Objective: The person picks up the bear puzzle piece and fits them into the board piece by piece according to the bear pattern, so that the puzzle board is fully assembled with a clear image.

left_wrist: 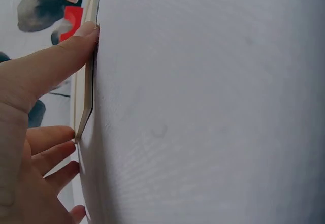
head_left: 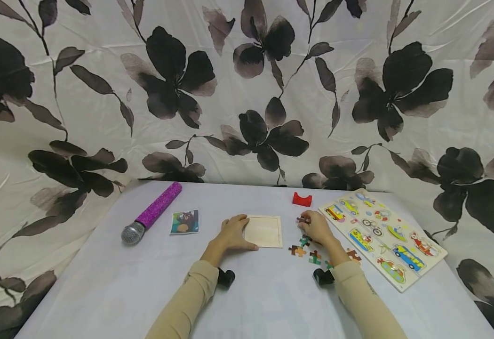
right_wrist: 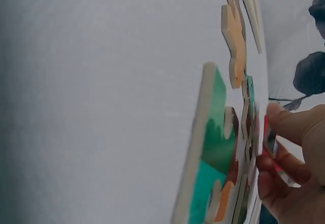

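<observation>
A square light-wood puzzle tray (head_left: pixel 264 231) lies flat on the white table. My left hand (head_left: pixel 231 234) holds its left side, the thumb (left_wrist: pixel 81 43) on the near edge and the other fingers by the far left corner. To the right of the tray, my right hand (head_left: pixel 318 228) pinches a dark puzzle piece (head_left: pixel 303 220) between thumb and fingers; in the right wrist view the fingers partly hide it. Loose jigsaw pieces (head_left: pixel 298 250) in brown, orange and green lie below that hand. One green piece (right_wrist: pixel 216 132) looms large in the right wrist view.
A picture card with a bear (head_left: pixel 185 222) lies left of the tray, beside a purple glitter microphone (head_left: pixel 160 205). Behind the right hand stands a red notched block (head_left: pixel 302 199). A vehicle peg-puzzle board (head_left: pixel 384 238) lies at the right. A floral cloth (head_left: pixel 255 94) hangs behind the table.
</observation>
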{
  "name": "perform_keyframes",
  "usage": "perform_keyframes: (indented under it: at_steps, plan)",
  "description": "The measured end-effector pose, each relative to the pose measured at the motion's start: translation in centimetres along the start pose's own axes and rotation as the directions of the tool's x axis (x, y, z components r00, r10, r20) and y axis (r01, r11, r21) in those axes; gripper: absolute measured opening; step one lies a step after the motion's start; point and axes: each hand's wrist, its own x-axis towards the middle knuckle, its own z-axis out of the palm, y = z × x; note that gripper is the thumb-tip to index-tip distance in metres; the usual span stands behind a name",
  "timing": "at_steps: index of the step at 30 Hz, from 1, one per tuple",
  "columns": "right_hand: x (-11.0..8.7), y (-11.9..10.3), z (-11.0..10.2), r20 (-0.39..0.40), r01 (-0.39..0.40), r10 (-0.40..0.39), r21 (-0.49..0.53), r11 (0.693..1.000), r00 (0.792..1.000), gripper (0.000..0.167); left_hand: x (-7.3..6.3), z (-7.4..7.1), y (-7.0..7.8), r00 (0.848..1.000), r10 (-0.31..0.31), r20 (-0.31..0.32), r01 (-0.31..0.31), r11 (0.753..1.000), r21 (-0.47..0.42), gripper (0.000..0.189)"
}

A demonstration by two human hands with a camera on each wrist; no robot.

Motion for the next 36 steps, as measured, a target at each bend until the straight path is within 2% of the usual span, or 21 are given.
perform_keyframes:
  at_steps: [4, 8, 9, 14, 17, 24, 29, 31, 32, 34, 36]
  plan:
    - [0.2, -0.2, -0.1, -0.023, -0.024, 0.028, 0.173, 0.985, 0.999, 0.035, 0.1, 0.0, -0.3, 1.0, 0.009, -0.019, -0.009, 1.0, 0.003, 0.096]
    - [0.6, -0.3, 0.0, -0.004, -0.083, 0.092, 0.384, 0.92, 0.996, 0.039, 0.1, 0.2, -0.7, 1.0, 0.016, -0.026, -0.018, 0.999, -0.051, 0.096]
    - [0.7, -0.3, 0.0, 0.0, -0.096, 0.106, 0.415, 0.905, 0.994, 0.04, 0.1, 0.5, -0.9, 0.998, 0.034, -0.047, -0.036, 0.998, -0.045, 0.097]
    - [1.2, -0.9, 0.3, -0.011, -0.12, 0.142, 0.472, 0.874, 0.99, 0.041, 0.2, 0.7, -1.1, 0.998, 0.027, -0.064, -0.031, 0.998, -0.056, 0.095]
    - [1.4, -1.3, 0.7, -0.021, -0.108, 0.139, 0.512, 0.852, 0.99, 0.039, 0.1, 0.5, -0.7, 0.999, -0.01, -0.041, 0.007, 0.998, -0.068, 0.091]
    - [1.7, -2.1, 1.7, -0.011, -0.105, 0.151, 0.666, 0.739, 0.988, 0.037, 0.1, 0.5, -0.5, 0.999, -0.015, -0.05, 0.014, 1.0, -0.018, 0.089]
    - [1.8, -2.6, 2.4, -0.015, -0.085, 0.137, 0.716, 0.692, 0.99, 0.033, 0.1, 0.6, -0.5, 0.998, -0.01, -0.062, 0.008, 0.999, -0.037, 0.089]
    - [1.9, -2.8, 2.6, -0.019, -0.068, 0.117, 0.719, 0.692, 0.993, 0.033, 0.0, 0.6, -0.5, 0.998, -0.016, -0.057, 0.013, 0.999, -0.048, 0.089]
    - [1.9, -2.8, 2.7, -0.024, -0.059, 0.107, 0.707, 0.705, 0.994, 0.032, 0.0, 0.6, -0.5, 0.998, -0.015, -0.059, 0.012, 0.999, -0.049, 0.089]
    - [2.0, -3.0, 2.9, -0.024, -0.04, 0.076, 0.672, 0.739, 0.997, 0.031, 0.0, 0.5, -0.5, 0.998, -0.022, -0.052, 0.019, 0.998, -0.055, 0.09]
    - [2.1, -3.1, 3.1, -0.027, -0.006, 0.029, 0.617, 0.787, 0.999, 0.03, 0.0, 0.5, -0.5, 0.998, -0.028, -0.048, 0.025, 0.998, -0.06, 0.09]
